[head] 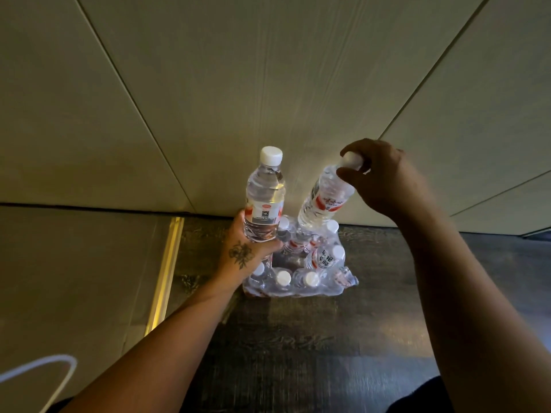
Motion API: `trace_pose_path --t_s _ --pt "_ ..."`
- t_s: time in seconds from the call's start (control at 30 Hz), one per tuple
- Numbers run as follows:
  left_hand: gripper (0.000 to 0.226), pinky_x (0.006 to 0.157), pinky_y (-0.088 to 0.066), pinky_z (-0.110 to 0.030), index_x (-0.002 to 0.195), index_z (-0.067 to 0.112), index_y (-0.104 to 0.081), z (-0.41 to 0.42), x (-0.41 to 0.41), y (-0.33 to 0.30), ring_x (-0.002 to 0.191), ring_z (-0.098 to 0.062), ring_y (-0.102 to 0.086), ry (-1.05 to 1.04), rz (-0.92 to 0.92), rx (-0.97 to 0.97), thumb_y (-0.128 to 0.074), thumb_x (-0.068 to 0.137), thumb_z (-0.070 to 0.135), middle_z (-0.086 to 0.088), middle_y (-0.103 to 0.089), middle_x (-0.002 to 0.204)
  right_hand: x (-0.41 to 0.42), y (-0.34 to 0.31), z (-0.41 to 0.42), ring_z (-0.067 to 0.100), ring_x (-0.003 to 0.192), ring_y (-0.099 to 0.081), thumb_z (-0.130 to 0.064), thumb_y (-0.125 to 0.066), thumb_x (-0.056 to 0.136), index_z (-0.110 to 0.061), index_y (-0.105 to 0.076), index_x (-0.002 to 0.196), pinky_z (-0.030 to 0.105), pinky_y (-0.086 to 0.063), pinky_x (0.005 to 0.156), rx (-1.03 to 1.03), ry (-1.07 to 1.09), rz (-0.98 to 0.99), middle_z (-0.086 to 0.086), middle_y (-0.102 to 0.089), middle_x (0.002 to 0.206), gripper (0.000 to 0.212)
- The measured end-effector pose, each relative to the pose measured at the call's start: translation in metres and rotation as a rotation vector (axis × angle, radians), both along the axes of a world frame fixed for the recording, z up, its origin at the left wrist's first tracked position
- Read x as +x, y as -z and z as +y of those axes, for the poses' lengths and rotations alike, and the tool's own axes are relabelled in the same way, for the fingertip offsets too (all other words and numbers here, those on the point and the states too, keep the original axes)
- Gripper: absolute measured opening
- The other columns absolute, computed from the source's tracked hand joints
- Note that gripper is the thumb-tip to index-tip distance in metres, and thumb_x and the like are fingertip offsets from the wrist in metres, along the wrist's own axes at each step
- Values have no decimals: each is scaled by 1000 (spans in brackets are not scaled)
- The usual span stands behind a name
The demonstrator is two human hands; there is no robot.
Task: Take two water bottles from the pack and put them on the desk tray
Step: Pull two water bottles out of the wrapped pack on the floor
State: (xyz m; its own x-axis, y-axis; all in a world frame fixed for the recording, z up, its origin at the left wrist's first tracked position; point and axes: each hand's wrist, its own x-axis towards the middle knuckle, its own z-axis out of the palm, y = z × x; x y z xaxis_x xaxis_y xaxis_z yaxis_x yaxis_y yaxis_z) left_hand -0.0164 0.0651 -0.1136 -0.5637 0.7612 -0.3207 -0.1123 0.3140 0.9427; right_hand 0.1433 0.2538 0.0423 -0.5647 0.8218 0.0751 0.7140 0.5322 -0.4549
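Note:
A plastic-wrapped pack of water bottles (301, 275) sits on the dark floor against a pale wall, its wrap torn open on top. My left hand (244, 254) grips the lower body of one clear bottle (265, 192), upright with a white cap and a red-and-white label, held above the pack's left side. My right hand (384, 177) holds a second bottle (325, 198) by its capped neck. That bottle tilts to the right, and its base is level with the caps at the pack's far side. No desk tray is in view.
Pale wall panels (268, 84) rise right behind the pack. A brass-coloured floor strip (167, 272) runs at the left, beside a lighter floor area. A thin white loop (56, 371) lies at the bottom left. Dark wood-grain floor (328, 353) stretches in front of the pack.

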Motion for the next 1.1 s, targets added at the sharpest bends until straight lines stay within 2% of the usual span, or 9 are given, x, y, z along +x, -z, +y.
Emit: trace_pose_path --t_s 0.07,0.23,0.43,0.6,0.7,0.77,0.87,1.0,1.1 --pt "73 79 -55 -22 125 29 -62 0 0 1 87 14 -73 2 4 -9 -96 69 -2 9 -76 113 0 5 3 22 102 -70 -31 -80 93 -22 -69 121 39 -58 85 -100 -9 71 6 -72 116 31" --pt "70 68 -56 -4 112 40 -61 0 -1 4 86 18 -72 7 26 -18 -96 68 -1 15 -76 105 1 28 1 29 106 -72 -14 -90 82 -10 -60 117 54 -63 92 -332 -34 242 10 -73 116 47" --pt "70 70 -54 -2 109 42 -60 -1 -1 2 86 24 -69 9 66 -27 -99 66 2 20 -72 106 5 64 -2 21 104 -77 0 -94 73 -10 -64 122 45 -61 93 -631 48 463 8 -77 113 59" --pt "70 80 -54 -16 113 38 -60 -1 -1 -2 92 12 -69 9 72 -40 -99 66 3 18 -72 108 11 100 -16 30 112 -77 1 -96 69 -10 -68 126 58 -58 106 -689 134 451 12 -79 119 64" --pt "68 66 -54 -5 104 43 -59 -1 -2 -4 82 21 -70 20 58 -52 -98 66 1 22 -77 94 10 119 -25 31 112 -77 2 -95 70 -12 -69 121 61 -57 106 -680 154 446 12 -79 117 59" --pt "68 63 -49 2 102 44 -58 -3 -2 -7 80 27 -67 24 47 -54 -98 66 2 38 -76 89 9 130 -30 29 113 -77 -1 -97 69 -7 -67 126 61 -57 106 -660 178 440 12 -79 118 64" --pt "68 63 -48 4 102 44 -58 -7 -2 -12 79 28 -66 24 46 -61 -98 66 2 39 -75 87 9 140 -35 24 113 -76 -10 -99 68 -8 -63 133 57 -57 107 -648 206 417 7 -78 120 74" --pt "68 69 -50 -9 105 45 -58 -8 0 -18 83 19 -69 29 55 -62 -99 66 8 21 -73 99 6 139 -39 19 113 -76 -22 -100 70 -12 -63 135 54 -58 106 -618 204 391 4 -78 122 76" --pt "74 82 -52 -25 121 39 -61 -9 1 -22 98 4 -69 10 -2 -59 -100 65 9 16 -73 110 9 135 -40 19 112 -76 -24 -100 70 -14 -64 134 53 -58 106 -622 211 398 3 -79 121 74"
